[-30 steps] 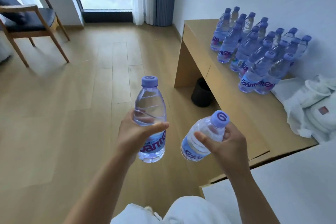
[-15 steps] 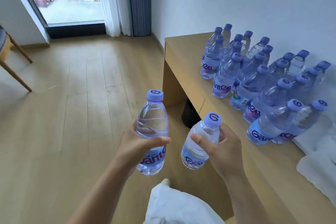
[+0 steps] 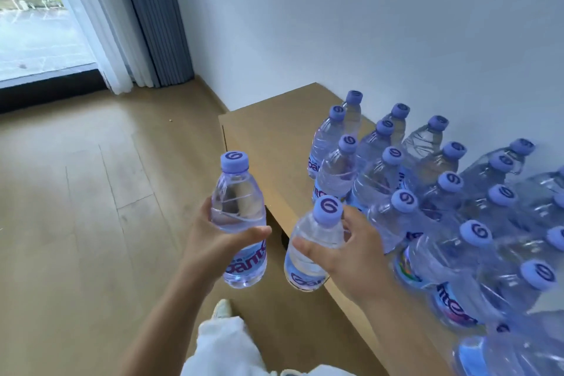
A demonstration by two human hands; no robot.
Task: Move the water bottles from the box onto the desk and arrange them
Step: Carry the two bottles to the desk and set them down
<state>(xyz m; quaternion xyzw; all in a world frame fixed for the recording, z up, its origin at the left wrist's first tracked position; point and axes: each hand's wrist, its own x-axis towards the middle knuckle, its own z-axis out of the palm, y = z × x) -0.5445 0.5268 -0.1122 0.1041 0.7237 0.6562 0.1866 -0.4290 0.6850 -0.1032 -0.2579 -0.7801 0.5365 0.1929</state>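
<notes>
Two bottles held at frame centre. Left hand (image 3: pixel 210 241) wraps the upright bottle (image 3: pixel 239 217), thumb across its front. Right hand (image 3: pixel 351 256) grips the tilted bottle (image 3: pixel 314 247) over the desk (image 3: pixel 274 137) edge; the standing bottles (image 3: pixel 442 192) crowd right.

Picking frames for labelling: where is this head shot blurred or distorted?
Head view: bottles on the desk smear at the lower right edge; wide-angle bends the curtain; the bottle in the left hand stays fairly sharp.
</notes>
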